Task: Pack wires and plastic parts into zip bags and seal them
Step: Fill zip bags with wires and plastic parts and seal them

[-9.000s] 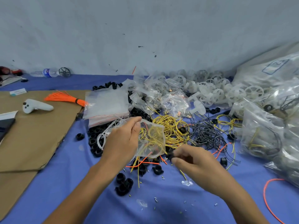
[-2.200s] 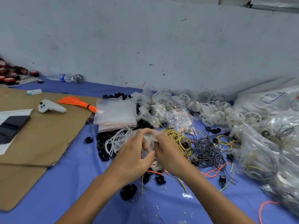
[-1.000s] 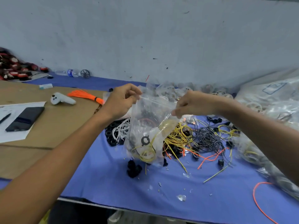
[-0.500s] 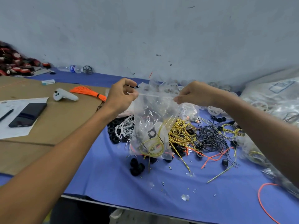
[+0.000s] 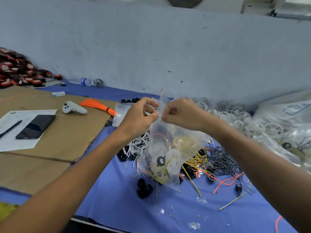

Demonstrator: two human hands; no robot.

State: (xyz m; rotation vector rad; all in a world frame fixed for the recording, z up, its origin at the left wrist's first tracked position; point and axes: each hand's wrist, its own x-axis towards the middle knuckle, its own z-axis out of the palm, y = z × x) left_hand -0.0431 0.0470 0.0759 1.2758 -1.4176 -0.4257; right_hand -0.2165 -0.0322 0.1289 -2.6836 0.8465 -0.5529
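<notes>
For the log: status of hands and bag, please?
Left hand and right hand both pinch zip bag top. Wires and white wheel inside. Nothing blocks it.

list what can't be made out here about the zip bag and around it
Head view:
Whether the zip bag is sealed: the left hand and right hand pinching its top hide the strip.
Print on the paper sheet: too small.
Dark round thing at the top: cut by the edge.

Your worktop (image 5: 117, 207) is covered in blue. At 9 o'clock a brown cardboard sheet (image 5: 70, 137) lies on it, and at 10 o'clock a water bottle (image 5: 82, 81) on its side. Black plastic parts (image 5: 144, 188) sit at 6 o'clock. Tangled yellow wires (image 5: 196, 161) and black wires (image 5: 222, 160) lie at 4 o'clock, and white plastic wheels (image 5: 235, 115) are piled at 3 o'clock.
</notes>
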